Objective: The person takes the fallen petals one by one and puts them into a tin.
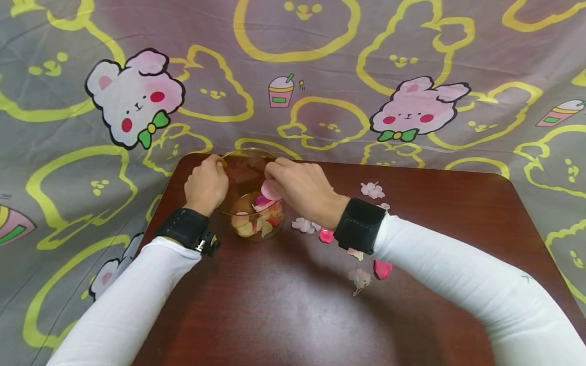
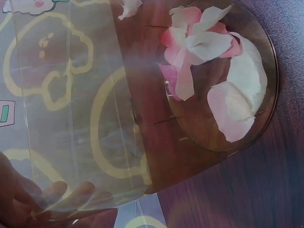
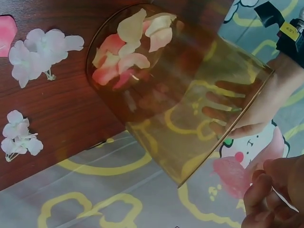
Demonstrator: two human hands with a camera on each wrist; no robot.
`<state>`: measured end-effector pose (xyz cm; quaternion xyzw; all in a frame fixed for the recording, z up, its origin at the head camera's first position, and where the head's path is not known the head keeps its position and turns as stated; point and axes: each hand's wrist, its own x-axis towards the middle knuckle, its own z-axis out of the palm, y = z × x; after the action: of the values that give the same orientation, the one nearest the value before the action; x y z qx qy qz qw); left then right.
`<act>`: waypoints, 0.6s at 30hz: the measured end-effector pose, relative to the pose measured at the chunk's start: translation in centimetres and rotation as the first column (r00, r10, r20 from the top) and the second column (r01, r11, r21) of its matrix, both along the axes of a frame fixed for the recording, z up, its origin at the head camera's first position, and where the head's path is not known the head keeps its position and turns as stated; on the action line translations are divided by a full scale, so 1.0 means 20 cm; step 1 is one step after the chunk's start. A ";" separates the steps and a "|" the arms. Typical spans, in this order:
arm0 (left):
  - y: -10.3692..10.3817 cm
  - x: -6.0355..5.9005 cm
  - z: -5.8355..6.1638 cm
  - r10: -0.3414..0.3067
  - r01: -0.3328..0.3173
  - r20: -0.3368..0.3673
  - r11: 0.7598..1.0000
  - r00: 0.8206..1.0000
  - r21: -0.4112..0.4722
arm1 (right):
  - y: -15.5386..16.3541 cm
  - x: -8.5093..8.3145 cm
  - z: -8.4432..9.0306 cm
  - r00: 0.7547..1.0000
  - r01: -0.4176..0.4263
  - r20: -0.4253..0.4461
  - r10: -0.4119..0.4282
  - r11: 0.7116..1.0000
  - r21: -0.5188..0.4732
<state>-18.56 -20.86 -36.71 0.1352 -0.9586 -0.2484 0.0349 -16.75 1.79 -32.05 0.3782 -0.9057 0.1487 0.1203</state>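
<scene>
An amber see-through glass vase (image 1: 240, 175) stands upright near the table's back left. Pale and pink flower petals (image 3: 135, 47) lie at its bottom. At the left of the rim my left hand (image 1: 206, 185) grips the vase, its fingers spread along the glass in the right wrist view. Over the right side of the rim, my right hand (image 1: 304, 188) pinches pink petals (image 3: 232, 175) between thumb and fingers. One pink petal (image 1: 271, 190) shows below those fingers, above the vase's mouth.
Right of the vase, white blossoms (image 1: 373, 190) and pink petals (image 1: 382, 269) lie scattered on the dark wooden table (image 1: 274, 315), partly under my right forearm. A drooping blossom (image 1: 359, 279) lies nearer the front. A cartoon-printed cloth (image 1: 320, 76) hangs behind the table.
</scene>
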 end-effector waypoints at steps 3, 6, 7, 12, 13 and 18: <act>0.00 0.00 0.00 -0.001 0.001 0.000 1.000 1.000 0.000 | -0.02 -0.01 0.00 1.000 0.015 0.016 -0.015 1.000 -0.009; 0.00 0.00 0.00 -0.003 0.003 0.000 1.000 1.000 0.003 | -0.03 -0.01 0.00 0.999 0.024 0.035 -0.024 1.000 -0.008; 0.00 0.00 0.00 -0.004 0.004 -0.001 1.000 1.000 0.004 | -0.04 -0.01 0.00 0.999 0.026 0.034 -0.026 1.000 -0.002; 0.00 0.01 0.00 -0.006 0.006 0.000 1.000 1.000 0.009 | -0.06 -0.01 0.00 0.999 0.038 0.035 -0.041 0.997 0.070; 0.00 0.01 0.00 -0.007 0.007 0.000 1.000 1.000 0.010 | -0.06 -0.01 -0.01 0.998 0.043 0.032 -0.045 0.995 0.087; 0.00 0.01 0.01 -0.007 0.007 -0.007 1.000 1.000 0.016 | -0.06 -0.01 -0.01 0.998 0.044 0.038 -0.050 0.990 0.137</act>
<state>-18.45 -20.76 -36.61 0.1311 -0.9569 -0.2565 0.0362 -16.93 0.61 -32.17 0.3610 -0.9247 0.0914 0.0790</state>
